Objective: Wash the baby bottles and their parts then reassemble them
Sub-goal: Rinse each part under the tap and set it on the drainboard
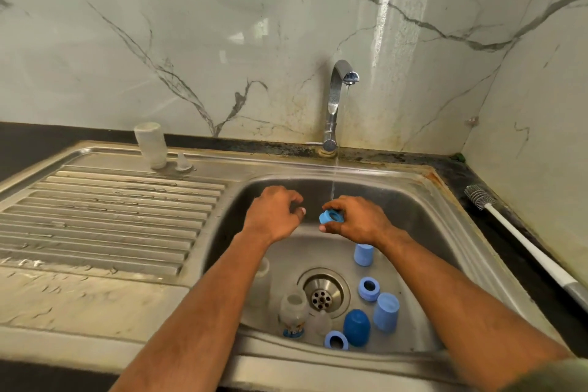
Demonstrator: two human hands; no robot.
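Sink (423,200) mid-basin: right hand (356,219) pinches blue ring (331,217) under stream, left hand (273,213) curled, empty.

Under my hands sits the steel sink (423,200), and on its floor near my right wrist stands a pale blue cap (363,254), with a blue ring (368,288), another pale cap (386,311), a dark blue cap (356,327) and a second ring (336,340) closer to me by the drain (322,294). A clear bottle (293,315) lies between my forearms. Left of my left hand, the ribbed drainboard (105,219) carries an upturned bottle (150,145) and a clear teat (182,163) just beside it, while a bottle brush (521,243) lies on the dark counter (496,229) to my right.
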